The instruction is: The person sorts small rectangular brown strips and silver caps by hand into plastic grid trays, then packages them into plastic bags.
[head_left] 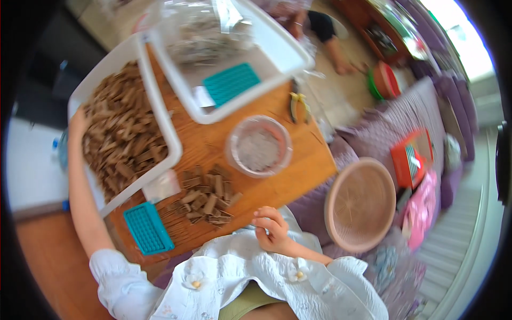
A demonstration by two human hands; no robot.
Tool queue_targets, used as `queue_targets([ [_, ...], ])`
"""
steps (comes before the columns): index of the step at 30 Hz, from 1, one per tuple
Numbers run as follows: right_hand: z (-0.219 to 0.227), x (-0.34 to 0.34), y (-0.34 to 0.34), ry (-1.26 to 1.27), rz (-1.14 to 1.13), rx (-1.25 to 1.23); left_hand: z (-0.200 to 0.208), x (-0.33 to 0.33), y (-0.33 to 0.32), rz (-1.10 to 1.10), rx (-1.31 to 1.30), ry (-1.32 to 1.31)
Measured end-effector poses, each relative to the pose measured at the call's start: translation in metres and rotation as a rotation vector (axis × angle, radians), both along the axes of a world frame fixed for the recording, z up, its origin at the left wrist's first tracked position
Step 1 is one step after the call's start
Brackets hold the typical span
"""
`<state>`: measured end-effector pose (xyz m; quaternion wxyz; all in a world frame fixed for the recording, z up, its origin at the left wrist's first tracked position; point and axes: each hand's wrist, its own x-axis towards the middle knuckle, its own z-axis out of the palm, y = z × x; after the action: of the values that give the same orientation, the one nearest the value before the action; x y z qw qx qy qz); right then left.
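My left arm stretches to the far left, and my left hand (79, 124) is at the outer side of a white plastic bin, against a heap of small brown flat pieces (122, 122). Its fingers are smeared and partly hidden. My right hand (273, 230) is held in front of my body by the table's near edge, fingers curled in; whatever it may hold is hidden. Between the hands, a small pile of the same brown pieces (205, 197) lies on the wooden table (298, 154). A teal tray with rows of slots (148, 228) lies at the near left corner.
Another white bin (198, 114) holds a second teal tray (231, 84) and a clear bag of pieces. Nearby stand a round clear tub (260, 146) and yellow-handled pliers (298, 108). A beige basket (360, 205) rests on the purple sofa at right. Another person sits beyond.
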<state>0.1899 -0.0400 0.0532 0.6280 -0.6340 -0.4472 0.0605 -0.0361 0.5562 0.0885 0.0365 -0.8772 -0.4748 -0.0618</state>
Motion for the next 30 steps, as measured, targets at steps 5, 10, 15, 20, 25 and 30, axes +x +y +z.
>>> queue_targets([
  [5,0.045,0.073,-0.127,-0.357,-0.583,-0.487,-0.017,-0.014,0.034,0.173,-0.022,0.19],
  [10,0.037,0.148,-0.281,-0.506,-1.296,-1.282,-0.027,-0.011,0.059,0.246,-0.196,0.148],
  [15,0.013,0.168,-0.313,0.052,-1.079,-1.244,-0.023,-0.055,0.068,0.36,-0.324,-0.261],
  [20,-0.015,0.187,-0.38,0.028,-0.86,-0.792,0.004,-0.03,0.011,0.28,-0.531,-0.702],
  [25,-0.015,0.199,-0.405,0.048,-0.784,-0.732,0.043,-0.014,-0.049,0.285,-0.658,-1.248],
  [30,0.055,0.199,-0.369,0.172,-0.968,-0.803,0.088,0.022,-0.129,0.161,-0.97,-1.52],
])
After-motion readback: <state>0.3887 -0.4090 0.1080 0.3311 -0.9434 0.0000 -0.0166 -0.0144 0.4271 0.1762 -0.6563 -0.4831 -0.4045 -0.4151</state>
